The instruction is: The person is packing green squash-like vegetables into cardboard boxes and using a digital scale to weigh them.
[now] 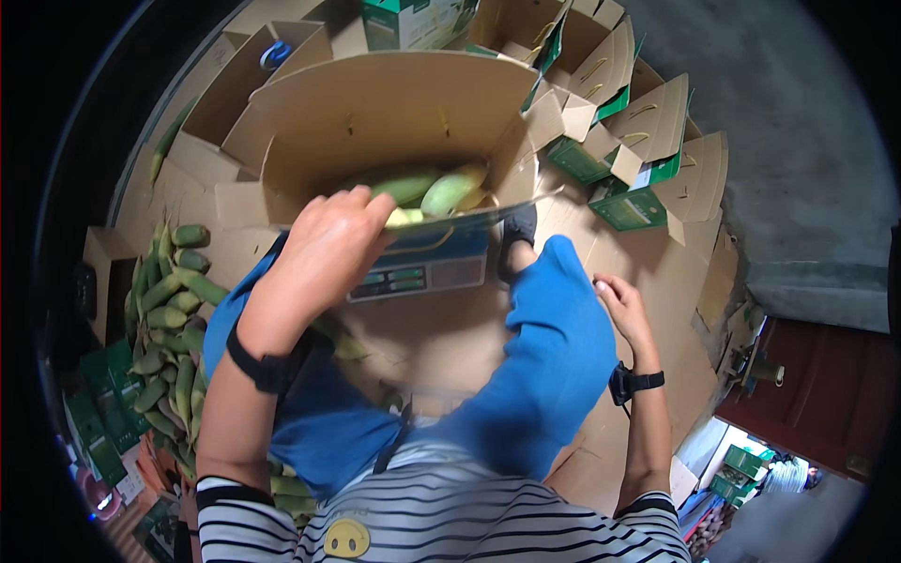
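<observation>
An open cardboard carton (401,91) stands before me on a digital scale (422,278), with green, cucumber-like vegetables (447,193) inside. My left hand (338,239) is at the carton's near left edge, its fingers bent over the rim; whether they grip the rim or a vegetable is hidden. Beside my right knee, my right hand (623,302) has its fingers loosely curled, and no object shows in it. A wrist strap with a small device is on each arm. On the left lies a heap of green vegetables (169,317).
Several open cartons with green outsides (626,204) stand in a curved row at the upper right. Another open box (239,77), with a blue tape roll (275,55) at its rim, is at the upper left. A long vegetable (169,141) lies beside it. Flattened cardboard covers the floor.
</observation>
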Demonstrator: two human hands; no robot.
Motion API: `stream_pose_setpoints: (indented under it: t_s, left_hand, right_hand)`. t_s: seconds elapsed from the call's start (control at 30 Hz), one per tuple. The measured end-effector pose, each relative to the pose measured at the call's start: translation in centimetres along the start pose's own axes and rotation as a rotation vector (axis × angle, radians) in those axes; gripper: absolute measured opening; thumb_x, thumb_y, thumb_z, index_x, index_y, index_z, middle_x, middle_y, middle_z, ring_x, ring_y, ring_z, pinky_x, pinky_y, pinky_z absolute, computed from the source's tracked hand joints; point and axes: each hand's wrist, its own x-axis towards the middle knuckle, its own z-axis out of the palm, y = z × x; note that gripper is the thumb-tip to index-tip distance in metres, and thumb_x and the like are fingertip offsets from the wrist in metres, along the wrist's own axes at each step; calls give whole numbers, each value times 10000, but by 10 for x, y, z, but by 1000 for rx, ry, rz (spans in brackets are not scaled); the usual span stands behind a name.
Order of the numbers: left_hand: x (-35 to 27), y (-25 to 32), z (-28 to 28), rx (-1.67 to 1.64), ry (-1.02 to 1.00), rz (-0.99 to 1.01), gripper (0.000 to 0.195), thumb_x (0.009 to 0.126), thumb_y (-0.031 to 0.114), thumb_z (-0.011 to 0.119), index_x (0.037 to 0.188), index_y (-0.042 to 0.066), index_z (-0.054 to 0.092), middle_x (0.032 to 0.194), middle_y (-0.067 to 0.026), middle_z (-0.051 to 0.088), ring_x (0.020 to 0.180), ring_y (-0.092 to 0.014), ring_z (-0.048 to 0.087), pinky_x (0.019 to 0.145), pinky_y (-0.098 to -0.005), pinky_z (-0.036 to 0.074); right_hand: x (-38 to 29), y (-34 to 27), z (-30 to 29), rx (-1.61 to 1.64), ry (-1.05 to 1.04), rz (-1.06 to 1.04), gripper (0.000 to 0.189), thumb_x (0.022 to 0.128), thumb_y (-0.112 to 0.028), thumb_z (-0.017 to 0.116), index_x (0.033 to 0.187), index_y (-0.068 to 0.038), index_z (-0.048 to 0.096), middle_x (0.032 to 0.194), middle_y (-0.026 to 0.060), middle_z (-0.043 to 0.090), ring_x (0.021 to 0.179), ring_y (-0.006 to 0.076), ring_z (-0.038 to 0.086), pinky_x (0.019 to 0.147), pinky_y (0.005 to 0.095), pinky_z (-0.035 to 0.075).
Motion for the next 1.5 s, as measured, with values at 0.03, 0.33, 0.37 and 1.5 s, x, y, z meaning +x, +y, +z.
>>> stream_pose_setpoints:
  t_s: [0.03,0.33,0.37,1.5]
  left_hand:
    - [0,-4,1,-24,16,6,271,787,166,693,985,44,556,873,-140,568,836,-359,576,723,-451,460]
    - [6,-34,-21,-201,350,-122,458,960,426,472,1074,8,619,989,-175,618,981,-337,582,851,-396,453]
    - [4,-40,-22,-200,353,-125,458,960,426,472,1074,8,619,989,-175,618,981,-337,582,851,-396,453]
    - [-10,-43,-7,-43,25,-62,412,863,404,634,958,8,570,924,-176,630,944,-363,597,789,-447,473]
  right_hand:
    - [-11,-31,1,4,-13,5,303,924,-187,569,1163,-8,613,1055,148,671,980,208,640,878,309,478]
    - [-41,-163,17,-8,-116,-449,337,952,-245,484,1071,24,648,1084,160,646,1079,287,578,983,356,399]
    - [-42,-166,19,-10,-119,-453,337,952,-245,484,1071,24,648,1084,160,646,1079,287,578,983,356,399]
    - [-85,-180,42,-438,330,-513,123,859,-151,619,933,-80,688,984,82,690,1044,262,617,914,370,447]
